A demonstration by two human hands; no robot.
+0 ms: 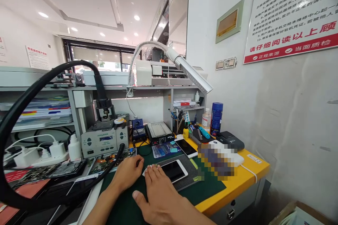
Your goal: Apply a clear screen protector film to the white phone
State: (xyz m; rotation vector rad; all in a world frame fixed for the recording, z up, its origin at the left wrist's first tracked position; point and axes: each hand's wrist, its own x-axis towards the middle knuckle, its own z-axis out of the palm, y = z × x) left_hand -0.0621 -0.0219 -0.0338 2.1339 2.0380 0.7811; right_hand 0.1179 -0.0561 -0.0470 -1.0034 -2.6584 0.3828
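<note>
A white-framed phone [173, 171] with a dark screen lies on a grey perforated pad [186, 182] over a dark green mat [121, 204]. My right hand [160, 193] rests across the phone's left end, its fingers stretched out and the thumb apart. Left of it, my left hand [130, 170] is curled near the phone's end; whatever its fingers may hold is hidden. Behind the pad lies a second white phone [186, 147] with a dark screen, beside a blue plastic packet [164, 149].
A hot-air station [102, 142] stands at the left, its thick black hose [34, 95] arching across the foreground. A heating plate [160, 132] and blue soldering station [138, 130] sit behind the mat. Blue spray can [217, 117] and black box [229, 140] stand right. A lamp [194, 74] hangs overhead.
</note>
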